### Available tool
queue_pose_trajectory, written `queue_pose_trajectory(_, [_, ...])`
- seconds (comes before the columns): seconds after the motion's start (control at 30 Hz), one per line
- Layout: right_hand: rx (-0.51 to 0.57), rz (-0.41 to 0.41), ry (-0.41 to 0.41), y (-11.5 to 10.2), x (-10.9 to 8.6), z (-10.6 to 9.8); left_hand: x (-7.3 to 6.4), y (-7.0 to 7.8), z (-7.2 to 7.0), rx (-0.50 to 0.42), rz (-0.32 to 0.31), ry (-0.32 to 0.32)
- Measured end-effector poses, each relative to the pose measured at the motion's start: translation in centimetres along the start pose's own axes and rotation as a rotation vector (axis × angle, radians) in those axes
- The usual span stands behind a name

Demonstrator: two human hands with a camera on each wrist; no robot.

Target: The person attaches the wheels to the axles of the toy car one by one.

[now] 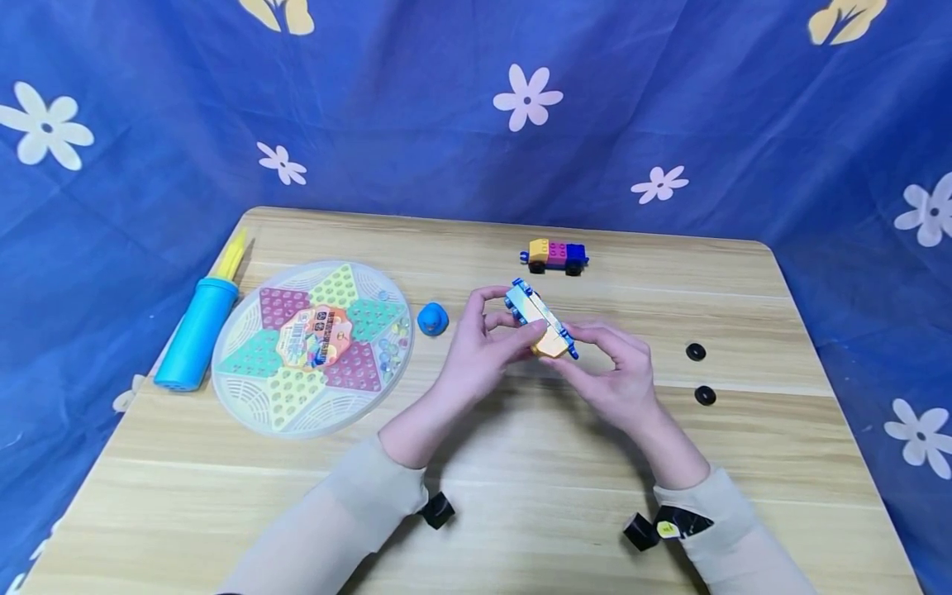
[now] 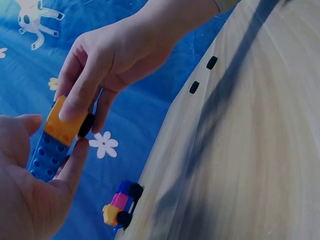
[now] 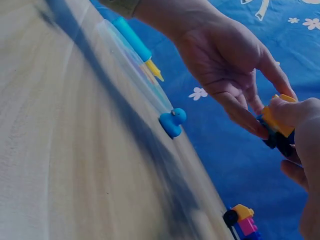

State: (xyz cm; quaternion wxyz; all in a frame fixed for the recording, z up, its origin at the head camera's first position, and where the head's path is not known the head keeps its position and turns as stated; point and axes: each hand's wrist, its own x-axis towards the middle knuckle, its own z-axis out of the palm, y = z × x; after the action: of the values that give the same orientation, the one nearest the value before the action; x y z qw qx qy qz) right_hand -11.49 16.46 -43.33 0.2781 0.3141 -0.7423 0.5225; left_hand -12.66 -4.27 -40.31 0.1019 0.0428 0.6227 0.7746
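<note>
A blue and orange building-block toy car (image 1: 540, 318) is held tilted above the table between both hands. My left hand (image 1: 483, 347) grips its blue end, thumb and fingers around the studded blocks, as the left wrist view shows. My right hand (image 1: 621, 372) pinches the orange end, thumb on the orange block (image 2: 65, 122). A black wheel (image 2: 86, 126) sits at the side of that end, close by the right fingers. Two loose black wheels (image 1: 695, 352) lie on the table to the right of my right hand.
A second block car (image 1: 558, 256), yellow, pink and blue, stands at the back of the wooden table (image 1: 521, 512). Left of my hands are a blue rubber duck (image 1: 432, 319), a round star-patterned game board (image 1: 245, 405) with marbles, and a blue pump (image 1: 197, 330) with a yellow nozzle.
</note>
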Motion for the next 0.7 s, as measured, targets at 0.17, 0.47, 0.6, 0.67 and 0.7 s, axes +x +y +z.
queue_pose_trajectory(0.17, [-0.025,0.047,-0.029,0.0,-0.3,0.2,0.2,-0.4,0.2,0.018,0.016,0.014])
queue_pose_trajectory(0.47, [-0.029,0.079,-0.096,0.0,0.1,-0.3,0.7,-0.7,-1.1,0.046,0.050,-0.031])
queue_pose_trajectory(0.6, [-0.034,0.083,-0.091,-0.1,0.1,-1.0,0.8,-0.6,-1.8,0.068,0.071,-0.053])
queue_pose_trajectory(0.67, [-0.037,0.095,-0.085,-0.1,0.1,-1.5,0.8,-0.6,-2.1,0.080,0.076,-0.064])
queue_pose_trajectory(0.7, [-0.039,0.107,-0.085,0.0,0.1,-1.7,0.9,-0.6,-2.3,0.084,0.078,-0.068])
